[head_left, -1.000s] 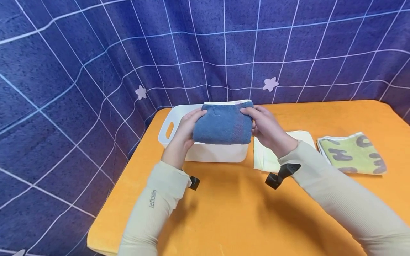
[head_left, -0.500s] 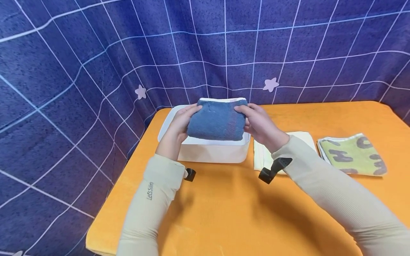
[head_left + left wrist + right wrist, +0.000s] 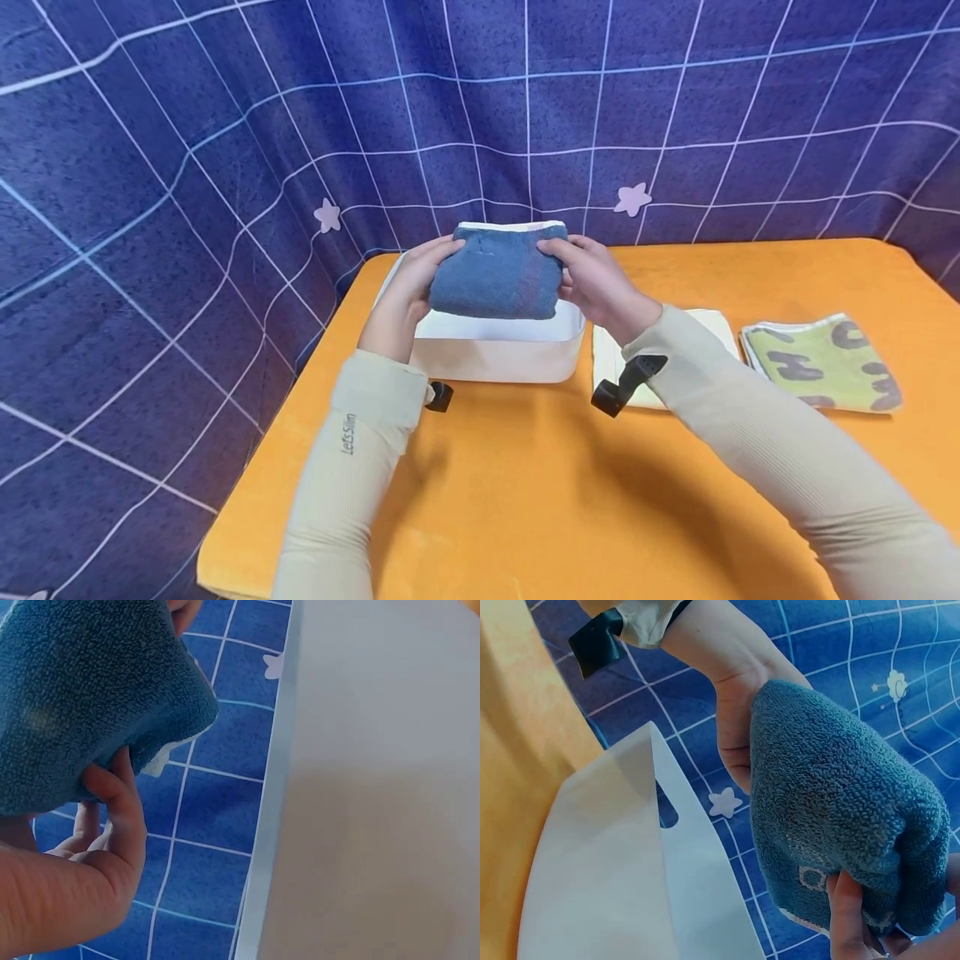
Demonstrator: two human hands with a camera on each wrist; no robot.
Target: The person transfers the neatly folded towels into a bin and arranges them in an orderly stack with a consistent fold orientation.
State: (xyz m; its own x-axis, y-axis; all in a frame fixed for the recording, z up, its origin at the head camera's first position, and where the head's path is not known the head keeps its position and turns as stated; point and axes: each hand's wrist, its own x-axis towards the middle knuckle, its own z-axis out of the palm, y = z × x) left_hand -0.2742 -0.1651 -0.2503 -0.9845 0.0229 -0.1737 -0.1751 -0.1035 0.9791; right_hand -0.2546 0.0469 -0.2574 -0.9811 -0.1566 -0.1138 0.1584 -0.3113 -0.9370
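Note:
A folded blue towel (image 3: 495, 275) with a white edge and a faint reddish stripe is held up in both hands over a white plastic bin (image 3: 498, 358). My left hand (image 3: 415, 275) grips its left side, thumb on the near face. On the opposite side my right hand (image 3: 596, 279) pinches it, thumb near the upper corner and fingers behind. The left wrist view shows the towel (image 3: 97, 697) with fingers curled at its lower edge, beside the bin wall (image 3: 367, 810). Seen from the right wrist, the towel (image 3: 832, 795) hangs in soft folds.
Right of the bin lies a folded pale yellow cloth (image 3: 705, 321), partly behind the right forearm. Farther right is a folded green towel (image 3: 825, 362) with grey lettering. An orange-covered table (image 3: 510, 483) carries everything, and a blue gridded curtain (image 3: 562, 108) hangs behind.
Both hands have carried the blue towel a little leftward and up in the head view. More of the bin's inside shows beneath it. The two cloths at right stayed put.

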